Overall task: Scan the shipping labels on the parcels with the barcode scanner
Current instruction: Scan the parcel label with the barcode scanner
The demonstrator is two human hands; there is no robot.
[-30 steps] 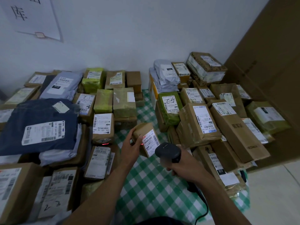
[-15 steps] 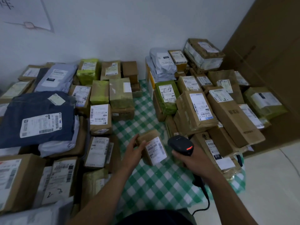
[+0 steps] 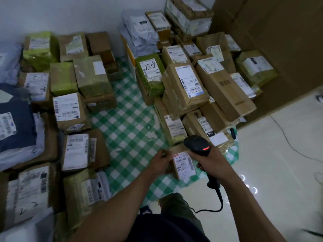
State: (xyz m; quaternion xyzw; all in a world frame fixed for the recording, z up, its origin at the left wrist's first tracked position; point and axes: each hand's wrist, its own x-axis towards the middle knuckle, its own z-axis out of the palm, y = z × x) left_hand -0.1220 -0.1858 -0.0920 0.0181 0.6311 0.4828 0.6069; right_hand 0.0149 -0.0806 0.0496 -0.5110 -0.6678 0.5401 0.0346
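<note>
Left hand [image 3: 160,161]: grip curled round the left edge of a small brown parcel [image 3: 174,154], which sits low at the near edge of the green checked cloth [image 3: 129,130]. Its shipping label [image 3: 184,165] faces up. Right hand [image 3: 211,165]: grip wrapped on the black barcode scanner [image 3: 197,144], its head over the label's far corner, red light showing. More parcels are stacked on both sides.

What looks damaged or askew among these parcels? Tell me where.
The brown box in the right-hand pile lies tilted on parcels beneath, its near side creased and dented. The green parcel beside it has scribble over its label.
</note>
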